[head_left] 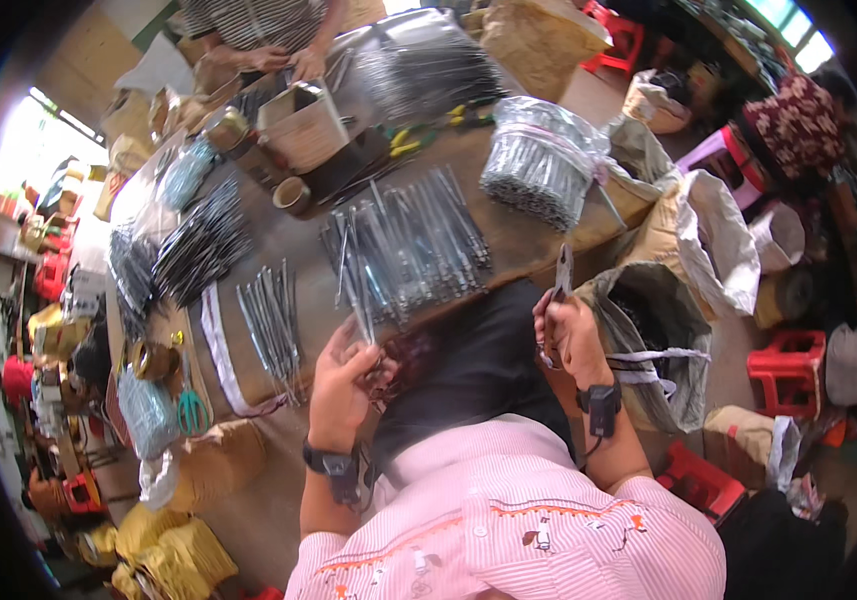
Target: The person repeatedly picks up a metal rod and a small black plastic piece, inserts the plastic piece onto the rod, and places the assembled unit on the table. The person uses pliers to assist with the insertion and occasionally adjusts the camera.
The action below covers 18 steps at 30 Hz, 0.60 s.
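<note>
Two bare hands are yours, both at the near side of the middle spread of metal rods (408,240), the loose sheaf laid out on the table (266,232). Your left hand (346,370) is just short of the spread's near left corner, thumb and fingers pinching a slim pale rod (364,318) that points up toward the sheaf; blur keeps you from telling whether it is one piece or several. Your right hand (570,335) is apart from the spread, to its right and nearer you, fingers curled around the handles of the pliers (562,272), whose nose points away from you; you cannot tell whether the jaws meet.

Left of the spread you have a small row of rods (270,315), and farther left a darker heap of rods (203,245). Teal-handled scissors (191,408) lie left of it too, closer to you. Just beyond its far left corner is a tape roll (291,195), with an open box (303,130) behind. Right of it and farther off stands a plastic-wrapped bundle (543,165); to its right, lower down, gapes a grey sack (683,345). Well beyond it are a co-worker's hands (306,65)
</note>
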Each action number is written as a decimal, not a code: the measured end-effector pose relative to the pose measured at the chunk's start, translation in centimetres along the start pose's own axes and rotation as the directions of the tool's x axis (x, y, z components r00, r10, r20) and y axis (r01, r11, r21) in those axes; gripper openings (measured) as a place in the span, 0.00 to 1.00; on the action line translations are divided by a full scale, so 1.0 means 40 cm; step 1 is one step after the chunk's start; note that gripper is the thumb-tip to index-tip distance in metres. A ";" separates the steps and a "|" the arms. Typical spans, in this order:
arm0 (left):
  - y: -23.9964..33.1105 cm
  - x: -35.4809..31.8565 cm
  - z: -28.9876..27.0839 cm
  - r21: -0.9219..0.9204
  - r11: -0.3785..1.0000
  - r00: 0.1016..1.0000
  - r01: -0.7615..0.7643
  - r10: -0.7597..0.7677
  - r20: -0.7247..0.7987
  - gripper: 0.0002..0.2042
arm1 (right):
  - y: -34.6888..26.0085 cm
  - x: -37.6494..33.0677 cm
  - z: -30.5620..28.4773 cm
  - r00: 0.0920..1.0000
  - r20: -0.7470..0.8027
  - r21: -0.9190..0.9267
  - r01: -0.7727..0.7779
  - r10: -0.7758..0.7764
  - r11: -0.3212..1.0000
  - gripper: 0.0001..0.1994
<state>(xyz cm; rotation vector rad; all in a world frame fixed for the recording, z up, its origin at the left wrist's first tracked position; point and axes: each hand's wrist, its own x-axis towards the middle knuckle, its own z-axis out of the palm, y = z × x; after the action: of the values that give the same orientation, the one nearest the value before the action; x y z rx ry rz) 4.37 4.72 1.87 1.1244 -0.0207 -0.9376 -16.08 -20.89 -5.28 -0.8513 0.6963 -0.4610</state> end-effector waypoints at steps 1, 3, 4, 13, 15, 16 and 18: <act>0.002 -0.013 0.006 0.005 1.000 1.000 -0.002 0.002 0.019 0.19 | -0.009 0.022 -0.026 1.000 0.015 0.132 -0.009 0.007 0.991 0.10; 0.007 -0.033 0.015 0.020 1.000 1.000 -0.006 0.005 0.029 0.16 | -0.030 0.063 -0.074 0.998 0.037 0.369 0.041 -0.059 0.928 0.12; 0.008 -0.038 0.021 -0.007 1.000 0.999 0.003 -0.003 0.050 0.15 | -0.041 0.084 -0.093 0.998 -0.031 0.465 0.062 -0.054 0.883 0.11; -0.022 -0.030 0.082 0.006 0.997 0.994 0.074 -0.074 0.082 0.12 | -0.099 0.294 -0.150 0.853 -0.313 -0.221 0.362 -0.417 0.906 0.06; -0.028 -0.027 0.094 0.018 0.997 0.992 0.072 -0.073 0.103 0.12 | -0.104 0.329 -0.150 0.813 -0.355 -0.356 0.338 -0.461 0.871 0.06; -0.032 -0.024 0.099 0.024 0.997 0.991 0.071 -0.073 0.113 0.12 | -0.108 0.346 -0.151 0.794 -0.345 -0.416 0.348 -0.500 0.840 0.06; -0.035 -0.019 0.109 0.045 0.996 0.988 0.072 -0.077 0.134 0.11 | -0.115 0.373 -0.151 0.783 -0.369 -0.444 0.326 -0.502 0.835 0.08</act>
<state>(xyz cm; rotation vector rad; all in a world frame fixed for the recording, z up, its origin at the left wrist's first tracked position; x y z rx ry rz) 1.03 1.77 3.17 1.1029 -0.1090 -1.0831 -10.56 -36.00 -9.88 -1.2743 1.0686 -0.9962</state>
